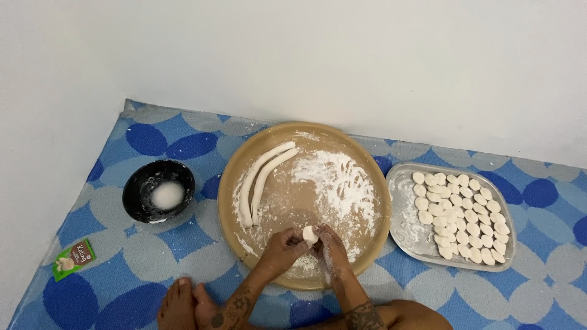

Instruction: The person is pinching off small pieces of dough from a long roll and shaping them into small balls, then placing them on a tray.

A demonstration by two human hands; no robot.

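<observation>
While both hands meet over the near edge of the round tray (227, 183), the left hand (280, 252) and right hand (330, 250) pinch 1 small dough piece (310, 234) between their fingertips, held just above the flour (333, 183) so it does not stick. Beyond the fingers, to their left, lie 2 long dough ropes (260, 180). Right of the fingers, a metal tray (400, 211) holds many shaped pieces (461, 217) in rows. Far left of the fingers, a black bowl (136, 189) contains white powder.

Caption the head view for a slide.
Both hands pinch a dough piece over a floured tray.
</observation>
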